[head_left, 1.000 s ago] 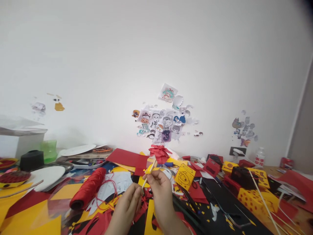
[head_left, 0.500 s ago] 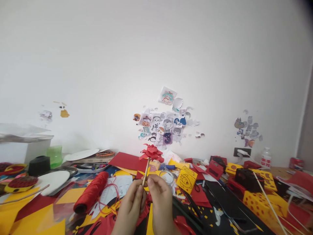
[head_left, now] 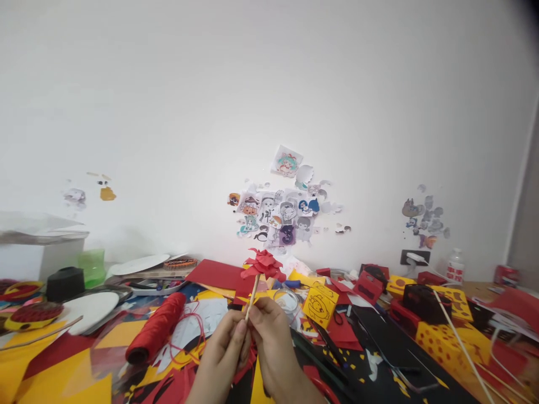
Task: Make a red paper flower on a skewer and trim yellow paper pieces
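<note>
A red paper flower (head_left: 263, 265) stands upright on a thin wooden stick (head_left: 254, 294), tilted slightly to the right. My left hand (head_left: 225, 353) is closed round the lower end of the stick, thumb along it. My right hand (head_left: 272, 342) pinches the stick just above, with its fingers beside a small yellow paper piece (head_left: 251, 298). Both hands touch each other over the cluttered table, and the fingertips behind the stick are partly hidden.
Left of my hands lies a red spool of cord (head_left: 156, 328). A yellow box with a drawn figure (head_left: 320, 306) and a black phone (head_left: 383, 336) are to the right. Paper scraps cover the table. A white bottle (head_left: 455, 266) stands by the wall (head_left: 168, 112).
The flower has shifted slightly right and leans a little more. My right hand has risen a little and turned on the stick. The whole view has drifted slightly.
</note>
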`<state>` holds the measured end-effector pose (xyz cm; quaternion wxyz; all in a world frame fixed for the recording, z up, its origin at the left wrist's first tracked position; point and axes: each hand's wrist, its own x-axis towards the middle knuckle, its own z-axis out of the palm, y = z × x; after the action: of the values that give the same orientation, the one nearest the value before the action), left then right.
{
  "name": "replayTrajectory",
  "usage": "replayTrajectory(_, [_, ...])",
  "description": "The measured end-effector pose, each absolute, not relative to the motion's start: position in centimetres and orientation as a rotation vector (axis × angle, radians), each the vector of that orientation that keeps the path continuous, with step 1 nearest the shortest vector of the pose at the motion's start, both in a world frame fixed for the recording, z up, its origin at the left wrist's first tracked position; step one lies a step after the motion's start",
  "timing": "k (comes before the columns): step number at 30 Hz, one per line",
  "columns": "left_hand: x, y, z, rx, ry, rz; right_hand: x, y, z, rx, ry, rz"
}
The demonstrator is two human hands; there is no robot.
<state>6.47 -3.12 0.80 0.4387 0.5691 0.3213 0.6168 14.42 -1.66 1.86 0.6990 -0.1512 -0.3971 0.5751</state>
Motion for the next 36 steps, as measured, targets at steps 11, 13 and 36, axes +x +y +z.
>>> replayTrajectory(11, [5.2, -2.6, 0.8, 1.625, 0.880, 1.556, 15.5, -2.4, 3.4, -0.562, -1.198, 0.989])
replayTrajectory(13, [5.1, -2.6, 0.8, 1.637, 0.860, 1.539, 15.9, -2.4, 3.7, -0.551, -1.252, 1.027])
replayTrajectory(36, [5.4, -3.4, 1.1, 1.654, 0.831, 1.488, 15.9, -2.8, 3.2, -0.504, -1.323, 1.004])
